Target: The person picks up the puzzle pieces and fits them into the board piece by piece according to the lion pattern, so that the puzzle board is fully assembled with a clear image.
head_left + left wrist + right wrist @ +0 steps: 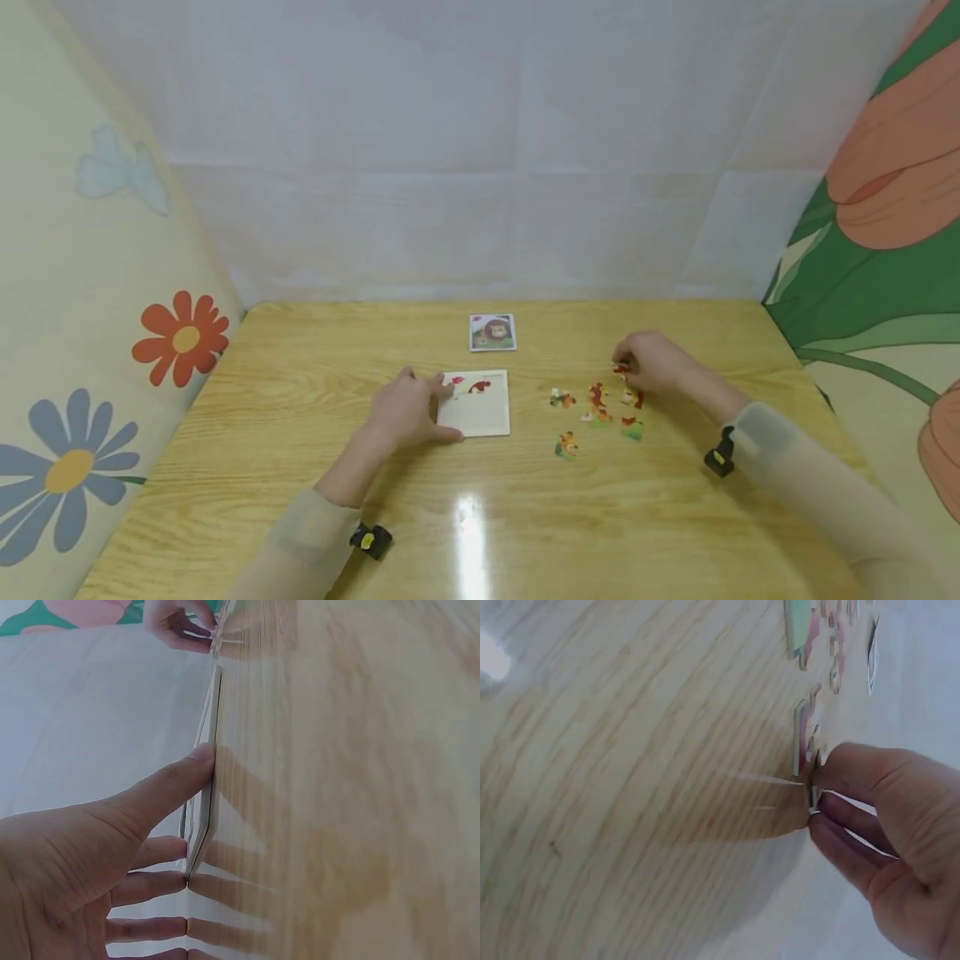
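Observation:
A white square puzzle tray lies flat on the table with a few coloured pieces along its far side. My left hand rests at the tray's left side, its thumb against the near edge. In the left wrist view the fingers look straight and spread, with tips on the table beside the tray. Over on the right, my right hand pinches a small puzzle piece between thumb and fingers. The right wrist view shows the fingertips low at the tabletop; the hand partly hides the piece.
Several loose puzzle pieces lie between the tray and my right hand, one piece nearer me. Behind the tray lies a square lion picture card. A white cloth hangs at the table's far edge.

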### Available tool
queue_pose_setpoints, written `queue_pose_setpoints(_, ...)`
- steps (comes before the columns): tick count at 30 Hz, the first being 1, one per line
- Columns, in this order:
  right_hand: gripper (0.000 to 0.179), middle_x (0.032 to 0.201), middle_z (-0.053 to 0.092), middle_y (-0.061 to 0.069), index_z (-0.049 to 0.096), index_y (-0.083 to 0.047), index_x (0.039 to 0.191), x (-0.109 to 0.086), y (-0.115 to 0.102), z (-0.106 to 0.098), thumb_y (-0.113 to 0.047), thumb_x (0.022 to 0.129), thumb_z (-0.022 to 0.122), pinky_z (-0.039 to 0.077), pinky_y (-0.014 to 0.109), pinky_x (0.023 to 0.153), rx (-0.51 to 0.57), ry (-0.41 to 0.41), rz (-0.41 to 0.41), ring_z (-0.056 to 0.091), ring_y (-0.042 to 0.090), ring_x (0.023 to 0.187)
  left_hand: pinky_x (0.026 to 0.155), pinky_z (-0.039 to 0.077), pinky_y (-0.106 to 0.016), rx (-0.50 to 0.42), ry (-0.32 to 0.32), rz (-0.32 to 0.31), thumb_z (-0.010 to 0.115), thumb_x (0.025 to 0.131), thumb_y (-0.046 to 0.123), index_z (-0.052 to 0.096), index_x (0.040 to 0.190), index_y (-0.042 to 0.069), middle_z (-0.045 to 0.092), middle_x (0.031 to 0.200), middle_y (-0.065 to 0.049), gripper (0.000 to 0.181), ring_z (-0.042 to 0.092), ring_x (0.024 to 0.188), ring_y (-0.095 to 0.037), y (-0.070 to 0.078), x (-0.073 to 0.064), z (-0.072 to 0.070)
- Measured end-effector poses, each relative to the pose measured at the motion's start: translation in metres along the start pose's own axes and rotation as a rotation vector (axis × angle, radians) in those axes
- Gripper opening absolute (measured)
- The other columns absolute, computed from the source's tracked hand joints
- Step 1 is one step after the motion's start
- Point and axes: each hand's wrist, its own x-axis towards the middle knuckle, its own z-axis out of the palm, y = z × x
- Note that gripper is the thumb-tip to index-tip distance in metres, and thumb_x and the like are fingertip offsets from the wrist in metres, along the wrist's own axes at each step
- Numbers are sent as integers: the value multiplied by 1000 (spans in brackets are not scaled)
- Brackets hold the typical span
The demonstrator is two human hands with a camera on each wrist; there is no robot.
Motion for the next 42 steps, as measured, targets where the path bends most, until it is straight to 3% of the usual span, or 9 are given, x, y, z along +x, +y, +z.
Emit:
queue_pose_setpoints(3,26,96,77,10,77,0,106,1,0,1,-2,80,81,63,43,84,19,14,-5,69,20,85,84,63,-57,-1,-3,-1,93,71,62,74,136,17,61,155,-12,81,55,135,-51,0,0,1)
queue_pose_setpoints(9,25,94,75,11,77,1,104,7,-7,0,-5,80,81,63,44,81,11,78,-36,68,21,83,76,63,-51,5,-5,-6,93,70,62,74,136,18,62,154,-13,82,58,130,-47,1,-2,0)
queue_pose_setpoints(18,30,109,78,11,77,-2,115,21,-28,-10,-6,85,76,64,44,92,94,74,20,73,25,100,85,63,-57,-5,-1,0,93,71,61,74,136,17,61,154,-12,81,56,134,-51,0,2,0)
queue_pose_setpoints(24,27,111,79,9,77,-4,117,36,-49,-14,-8,90,75,64,43,93,98,109,-73,74,25,102,76,62,-50,-13,0,0,94,70,61,75,135,17,62,154,-11,81,59,128,-47,-2,2,1)
queue_pose_setpoints(33,25,108,80,10,79,-4,113,60,-79,-13,-11,89,78,64,39,90,117,163,-188,75,25,98,78,63,-51,-13,9,-1,94,70,60,74,136,18,61,155,-11,81,58,128,-47,-2,3,-1)
queue_pose_setpoints(42,21,107,80,9,80,-5,109,74,-104,6,-11,89,77,64,35,91,143,97,-219,75,23,98,79,62,-52,-19,-12,-13,94,71,61,73,138,18,61,155,-13,83,58,129,-46,-2,3,1)
